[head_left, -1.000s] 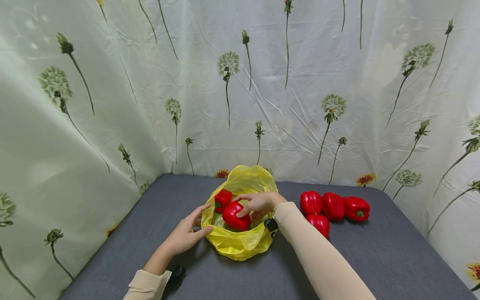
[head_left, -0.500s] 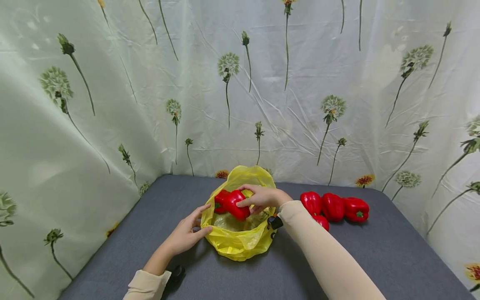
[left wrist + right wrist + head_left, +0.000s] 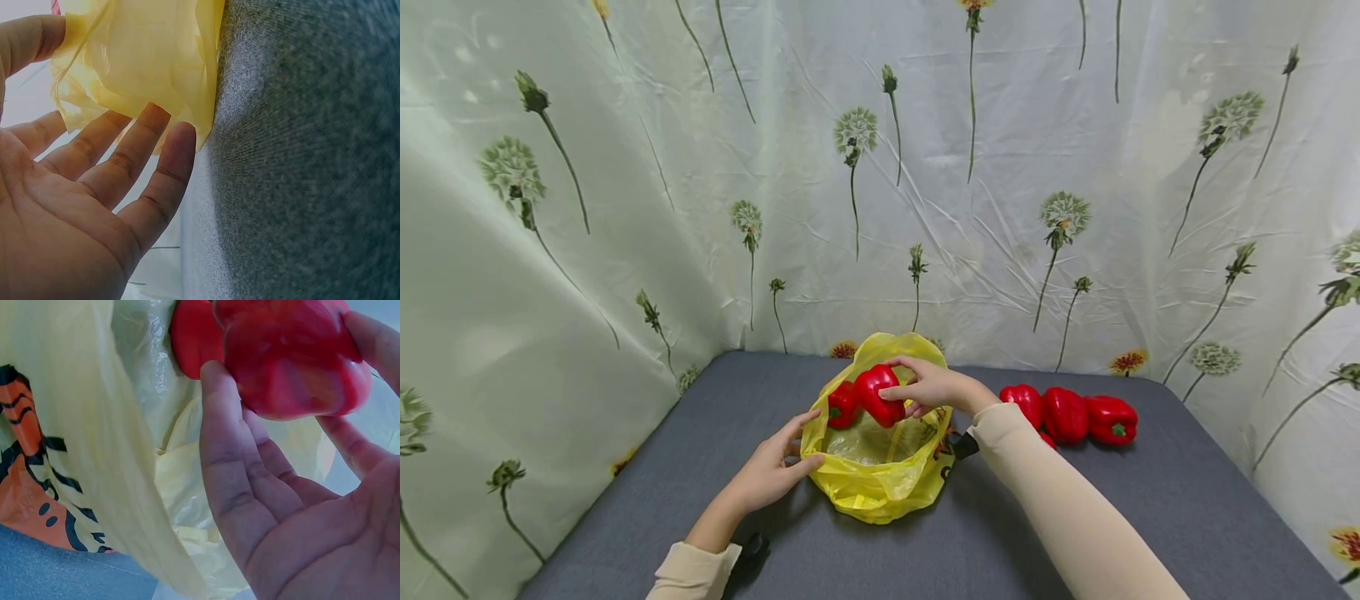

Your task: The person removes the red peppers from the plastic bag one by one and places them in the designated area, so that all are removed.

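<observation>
A red bell pepper [image 3: 878, 396] is held by the right hand [image 3: 928, 387] at the mouth of a yellow plastic bag [image 3: 880, 493]. Its skin is smooth and glossy, marked by bright highlights; its body is blocky, with rounded lobes divided by shallow grooves, and is tinted a deep, even red. The grip of the right hand is clamped on this pepper, with the thumb and fingers pressed against its sides. Whether the neighbouring pepper is touched by it cannot be told.

That second pepper [image 3: 844, 408], marked by a small green stem patch, is lodged inside the bag against the wall nearer the left edge of the tabletop [image 3: 1150, 517]. The bag is set close to the back edge, left of that edge's middle, and orange and black print [image 3: 22, 415] is borne on its outside.

The bag's rim is touched by the left hand [image 3: 767, 471] on the side toward the left edge; in its grip, thumb and fingers are held apart, the fingers nearly straight.

Toward the back right corner, three more red peppers [image 3: 1065, 415] are lined up, and a fourth [image 3: 1047, 439] is mostly hidden by the right sleeve [image 3: 1060, 500].
</observation>
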Action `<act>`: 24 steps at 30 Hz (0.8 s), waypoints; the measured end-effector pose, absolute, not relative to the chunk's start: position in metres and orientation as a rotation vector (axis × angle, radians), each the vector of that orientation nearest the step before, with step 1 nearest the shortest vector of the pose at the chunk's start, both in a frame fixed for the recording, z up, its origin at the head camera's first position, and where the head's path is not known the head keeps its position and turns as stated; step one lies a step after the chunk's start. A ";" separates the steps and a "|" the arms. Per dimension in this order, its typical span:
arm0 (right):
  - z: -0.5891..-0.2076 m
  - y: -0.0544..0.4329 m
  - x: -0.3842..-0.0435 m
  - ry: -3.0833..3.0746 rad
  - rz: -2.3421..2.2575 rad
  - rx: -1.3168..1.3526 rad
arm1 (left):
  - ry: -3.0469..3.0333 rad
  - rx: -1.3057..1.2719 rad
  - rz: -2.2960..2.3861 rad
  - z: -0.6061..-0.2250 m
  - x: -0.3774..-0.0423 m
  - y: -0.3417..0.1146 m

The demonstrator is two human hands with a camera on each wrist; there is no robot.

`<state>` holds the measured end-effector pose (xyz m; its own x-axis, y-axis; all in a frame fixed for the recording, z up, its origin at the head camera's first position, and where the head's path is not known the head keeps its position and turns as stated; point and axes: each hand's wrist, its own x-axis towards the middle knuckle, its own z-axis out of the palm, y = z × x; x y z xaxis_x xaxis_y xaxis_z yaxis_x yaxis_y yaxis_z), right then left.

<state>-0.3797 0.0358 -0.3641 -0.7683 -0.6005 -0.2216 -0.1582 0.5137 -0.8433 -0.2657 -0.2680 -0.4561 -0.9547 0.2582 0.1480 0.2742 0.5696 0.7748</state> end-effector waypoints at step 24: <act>-0.350 0.068 -0.370 2.381 -1.297 -0.633 | -2.772 -0.447 -1.383 -0.456 -0.265 -0.267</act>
